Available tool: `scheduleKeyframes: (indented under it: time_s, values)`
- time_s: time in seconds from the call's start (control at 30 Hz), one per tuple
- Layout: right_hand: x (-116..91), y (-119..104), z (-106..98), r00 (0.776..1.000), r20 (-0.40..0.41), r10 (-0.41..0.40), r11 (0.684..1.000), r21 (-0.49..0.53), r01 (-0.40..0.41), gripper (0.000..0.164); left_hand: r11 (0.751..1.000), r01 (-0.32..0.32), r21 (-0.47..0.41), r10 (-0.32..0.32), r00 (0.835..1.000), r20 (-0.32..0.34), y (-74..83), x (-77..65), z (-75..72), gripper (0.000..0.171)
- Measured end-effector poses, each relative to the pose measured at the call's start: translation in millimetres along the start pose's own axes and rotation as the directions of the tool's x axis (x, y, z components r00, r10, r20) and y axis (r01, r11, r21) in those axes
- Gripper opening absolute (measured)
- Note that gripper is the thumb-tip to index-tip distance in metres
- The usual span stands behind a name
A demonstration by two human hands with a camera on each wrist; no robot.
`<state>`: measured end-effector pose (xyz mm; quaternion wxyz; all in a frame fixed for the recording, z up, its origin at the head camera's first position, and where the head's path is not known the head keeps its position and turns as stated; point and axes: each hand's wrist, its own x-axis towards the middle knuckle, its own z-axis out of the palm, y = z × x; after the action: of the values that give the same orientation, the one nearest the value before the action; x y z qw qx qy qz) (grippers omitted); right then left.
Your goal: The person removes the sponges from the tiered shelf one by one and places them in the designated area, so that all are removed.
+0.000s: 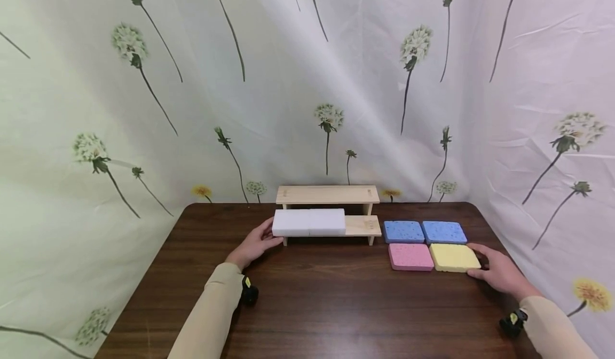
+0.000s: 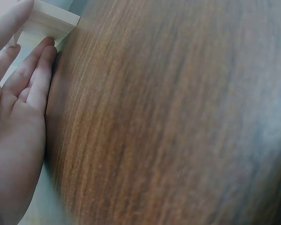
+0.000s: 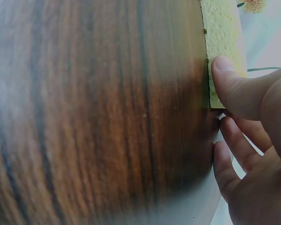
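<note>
Two white sponge blocks (image 1: pixel 290 223) lie end to end on the lower step of a light wooden two-step stand (image 1: pixel 362 224). My left hand (image 1: pixel 257 243) is at their left end, thumb at the front face and index finger by the back corner. In the left wrist view its other fingers (image 2: pixel 40 89) reach low beside the stand. On the right, my right hand (image 1: pixel 502 270) holds the right end of a yellow sponge (image 1: pixel 454 257). Its thumb (image 3: pixel 239 91) presses the sponge's front side in the right wrist view, with lower fingers off the sponge.
A pink sponge (image 1: pixel 410 257) lies left of the yellow one, with two blue sponges (image 1: pixel 403 232) behind them. The stand's upper step (image 1: pixel 328 193) bears nothing. A dandelion-print curtain (image 1: pixel 298 92) hangs around the brown wooden table (image 1: pixel 326 311).
</note>
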<state>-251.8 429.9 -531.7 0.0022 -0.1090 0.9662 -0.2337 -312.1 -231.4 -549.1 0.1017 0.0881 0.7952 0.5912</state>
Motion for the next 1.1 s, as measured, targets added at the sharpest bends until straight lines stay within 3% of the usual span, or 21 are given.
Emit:
scheduleKeyframes:
  time_s: [0.17, 0.43, 0.6, 0.77, 1.1]
  values:
    - [3.0, -0.1, -3.2, 1.000, 0.014, 0.011, 1.000, -0.008, -0.011, 0.086, 1.000, -0.013, 0.014, 0.013, 1.000, -0.007, -0.4, -0.8, 0.8, 0.083]
    - [2.2, -6.6, -14.6, 0.999, 0.029, 0.023, 0.996, 0.082, -0.025, 0.105, 0.999, -0.024, 0.021, 0.024, 1.000, -0.002, -5.0, 1.0, 0.3, 0.082]
    - [2.9, -19.4, -22.0, 0.999, -0.039, 0.001, 0.993, 0.116, 0.004, 0.097, 1.000, -0.006, 0.029, 0.006, 1.000, 0.007, -8.2, -1.3, 0.3, 0.082]
    - [15.2, -36.8, -22.0, 0.993, -0.120, 0.022, 0.992, 0.129, -0.006, 0.088, 0.999, -0.028, 0.023, 0.028, 1.000, 0.000, -8.3, -0.7, -1.1, 0.082]
    - [38.2, -74.9, -2.9, 0.996, -0.093, -0.011, 0.990, 0.140, 0.024, 0.084, 0.999, -0.039, 0.029, 0.039, 0.999, 0.002, -7.5, 0.1, -0.4, 0.083]
